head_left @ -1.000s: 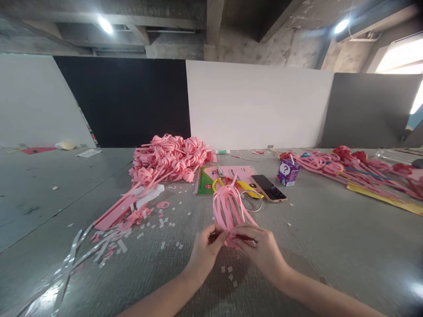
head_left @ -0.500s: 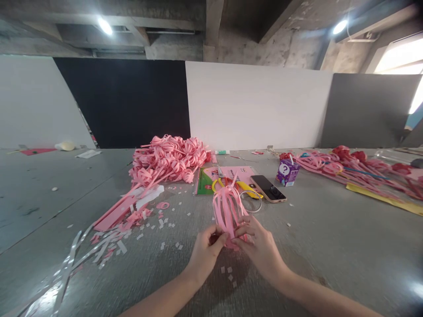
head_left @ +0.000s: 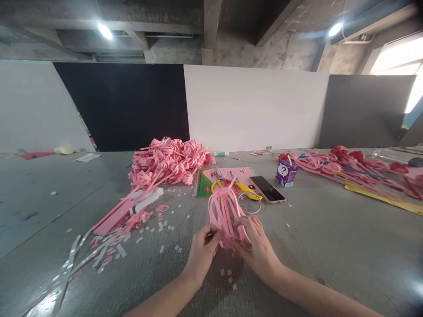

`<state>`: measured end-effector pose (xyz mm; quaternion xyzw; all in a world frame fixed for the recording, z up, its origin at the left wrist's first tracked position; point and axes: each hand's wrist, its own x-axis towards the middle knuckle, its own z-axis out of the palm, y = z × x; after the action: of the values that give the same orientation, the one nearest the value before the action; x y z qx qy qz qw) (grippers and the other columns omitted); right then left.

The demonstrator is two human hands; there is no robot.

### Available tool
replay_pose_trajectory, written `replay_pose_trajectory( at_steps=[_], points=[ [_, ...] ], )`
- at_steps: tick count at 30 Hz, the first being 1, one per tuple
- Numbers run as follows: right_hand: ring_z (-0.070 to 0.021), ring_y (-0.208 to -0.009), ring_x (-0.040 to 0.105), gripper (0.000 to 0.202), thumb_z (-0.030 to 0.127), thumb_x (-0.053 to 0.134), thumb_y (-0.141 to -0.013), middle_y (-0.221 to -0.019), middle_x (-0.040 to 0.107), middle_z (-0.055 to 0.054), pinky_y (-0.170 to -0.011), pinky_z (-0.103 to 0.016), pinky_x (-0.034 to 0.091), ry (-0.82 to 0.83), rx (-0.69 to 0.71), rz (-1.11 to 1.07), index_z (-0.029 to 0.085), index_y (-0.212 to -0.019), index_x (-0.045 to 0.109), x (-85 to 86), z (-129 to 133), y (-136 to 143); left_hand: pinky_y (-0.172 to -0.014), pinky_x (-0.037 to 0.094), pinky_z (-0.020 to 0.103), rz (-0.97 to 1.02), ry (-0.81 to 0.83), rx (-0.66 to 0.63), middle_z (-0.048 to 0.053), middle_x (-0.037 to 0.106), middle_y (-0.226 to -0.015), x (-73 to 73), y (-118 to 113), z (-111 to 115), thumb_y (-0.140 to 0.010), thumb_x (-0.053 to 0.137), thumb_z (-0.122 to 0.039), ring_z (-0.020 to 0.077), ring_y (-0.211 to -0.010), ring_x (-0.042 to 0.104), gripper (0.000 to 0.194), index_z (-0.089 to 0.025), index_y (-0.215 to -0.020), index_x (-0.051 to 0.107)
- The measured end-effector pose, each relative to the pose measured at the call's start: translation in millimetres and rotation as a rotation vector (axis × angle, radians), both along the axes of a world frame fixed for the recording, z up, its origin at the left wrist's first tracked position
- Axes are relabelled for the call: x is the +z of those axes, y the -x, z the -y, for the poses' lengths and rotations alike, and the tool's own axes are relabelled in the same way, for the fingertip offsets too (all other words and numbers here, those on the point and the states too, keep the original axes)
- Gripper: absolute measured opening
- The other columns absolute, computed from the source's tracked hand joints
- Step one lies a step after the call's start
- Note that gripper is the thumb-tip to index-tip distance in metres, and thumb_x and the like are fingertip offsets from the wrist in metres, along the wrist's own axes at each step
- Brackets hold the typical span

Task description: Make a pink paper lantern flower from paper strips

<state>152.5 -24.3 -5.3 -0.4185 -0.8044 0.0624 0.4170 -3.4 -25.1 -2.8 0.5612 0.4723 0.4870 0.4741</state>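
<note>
one pink paper-strip bundle (head_left: 225, 211) looks light, creasable; i favour its near end, left grip (head_left: 203, 247) pinching there, right grip (head_left: 260, 246) spread alongside.

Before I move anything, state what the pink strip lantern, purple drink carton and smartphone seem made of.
Pink strip lantern: probably matte paper; thin, flat strips bow with little shine. Purple drink carton: likely smooth coated cardboard, given crisp edges and printed faces. Smartphone: glossy front, apparently glass, showing reflections; pinkish rim, metal or plastic.
</note>
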Motion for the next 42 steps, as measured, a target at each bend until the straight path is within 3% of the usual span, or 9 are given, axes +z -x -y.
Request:
replay_pose_trajectory(
  at_steps=[8, 12, 14, 21, 27, 31, 35, 39, 42],
  points=[
    [-0.0188, -0.088, 0.054, 0.029, 0.012, 0.045, -0.077, -0.078, 0.060, -0.002, -0.095, -0.050, 0.021, -0.069, -0.008, 0.032, 0.022, -0.104, 0.040, -7.0, -1.9, -2.1, -0.043, 0.027, 0.020, -0.032, -0.023, 0.077, -0.007, 0.038, -0.051, 2.5, -0.4, 3.9, -0.077, 0.049, -0.036, 0.0078, -0.042, 0.035, 0.021, -0.017, -0.069, 0.045],
    [-0.0199, -0.094, 0.052, 0.025, 0.019, 0.049, -0.078, -0.086, 0.060, -0.004, -0.097, -0.050, 0.020, -0.062, 0.023, 0.082, 0.022, -0.102, 0.043, -1.7, 3.8, -1.4, -0.052, 0.032, 0.021, -0.131, -0.208, 0.291, -0.005, 0.034, -0.063, 4.7, 0.6, 13.4, -0.078, 0.047, -0.026, 0.0102, -0.055, 0.037, 0.013, -0.020, -0.071, 0.037],
    [-0.0198, -0.095, 0.051, 0.022, 0.021, 0.048, -0.079, -0.090, 0.059, -0.004, -0.097, -0.049, 0.019, -0.076, 0.044, 0.093, 0.023, -0.101, 0.044, 2.9, 6.7, -1.2, -0.055, 0.032, 0.022, -0.223, -0.324, 0.325, -0.004, 0.034, -0.066, 5.1, 0.2, 18.5, -0.078, 0.045, -0.021, 0.0118, -0.059, 0.037, 0.012, -0.021, -0.071, 0.035],
    [-0.0193, -0.090, 0.051, 0.016, 0.020, 0.043, -0.079, -0.092, 0.055, -0.006, -0.089, -0.041, 0.031, -0.132, -0.141, 0.063, 0.021, -0.094, 0.051, 19.5, -10.4, -11.8, -0.058, 0.032, 0.024, -0.439, -0.590, 0.221, -0.001, 0.035, -0.071, 4.6, -2.5, 26.3, -0.076, 0.037, -0.007, 0.0136, -0.063, 0.036, 0.016, -0.021, -0.071, 0.033],
    [-0.0228, -0.088, 0.053, 0.021, 0.037, 0.054, -0.073, -0.091, 0.056, -0.006, -0.075, -0.037, 0.038, 0.085, -0.344, 0.186, 0.021, -0.086, 0.057, 11.9, -37.3, -30.1, -0.059, 0.034, 0.024, -0.456, -0.614, 0.163, 0.000, 0.035, -0.072, 3.2, -2.9, 26.2, -0.072, 0.036, -0.002, 0.0141, -0.064, 0.038, 0.019, -0.021, -0.071, 0.033],
    [-0.0258, -0.093, 0.052, 0.043, 0.040, 0.061, -0.065, -0.099, 0.057, -0.010, -0.076, -0.036, 0.038, 0.176, -0.279, 0.239, 0.018, -0.102, 0.054, -1.9, -39.4, -29.1, -0.059, 0.035, 0.024, -0.445, -0.607, 0.109, 0.000, 0.037, -0.073, 2.2, -3.4, 26.1, -0.072, 0.035, -0.001, 0.0139, -0.063, 0.039, 0.020, -0.021, -0.071, 0.034],
    [-0.0278, -0.099, 0.050, 0.062, 0.028, 0.064, -0.058, -0.109, 0.054, -0.014, -0.081, -0.037, 0.037, 0.225, -0.225, 0.222, 0.015, -0.115, 0.044, -10.2, -36.8, -23.5, -0.057, 0.035, 0.023, -0.431, -0.609, 0.057, 0.000, 0.039, -0.072, 1.6, -3.2, 25.7, -0.070, 0.036, 0.000, 0.0133, -0.063, 0.040, 0.021, -0.021, -0.071, 0.035],
    [-0.0198, -0.078, 0.059, 0.050, 0.011, 0.049, -0.063, -0.091, 0.062, -0.009, -0.068, -0.029, 0.043, 0.325, -0.143, 0.106, 0.014, -0.113, 0.043, -8.0, -34.9, -21.8, -0.055, 0.035, 0.022, -0.446, -0.619, 0.006, 0.000, 0.039, -0.072, 1.9, -2.9, 27.7, -0.069, 0.035, 0.001, 0.0128, -0.061, 0.040, 0.022, -0.021, -0.072, 0.034],
    [-0.0156, -0.063, 0.058, 0.037, 0.010, 0.043, -0.067, -0.070, 0.063, -0.002, -0.061, -0.026, 0.043, 0.333, -0.082, -0.040, 0.015, -0.103, 0.048, -2.5, -36.7, -23.5, -0.056, 0.036, 0.022, -0.467, -0.627, -0.027, 0.000, 0.040, -0.073, 3.0, -2.8, 30.1, -0.069, 0.035, 0.001, 0.0128, -0.062, 0.041, 0.023, -0.021, -0.073, 0.034]
  ],
)
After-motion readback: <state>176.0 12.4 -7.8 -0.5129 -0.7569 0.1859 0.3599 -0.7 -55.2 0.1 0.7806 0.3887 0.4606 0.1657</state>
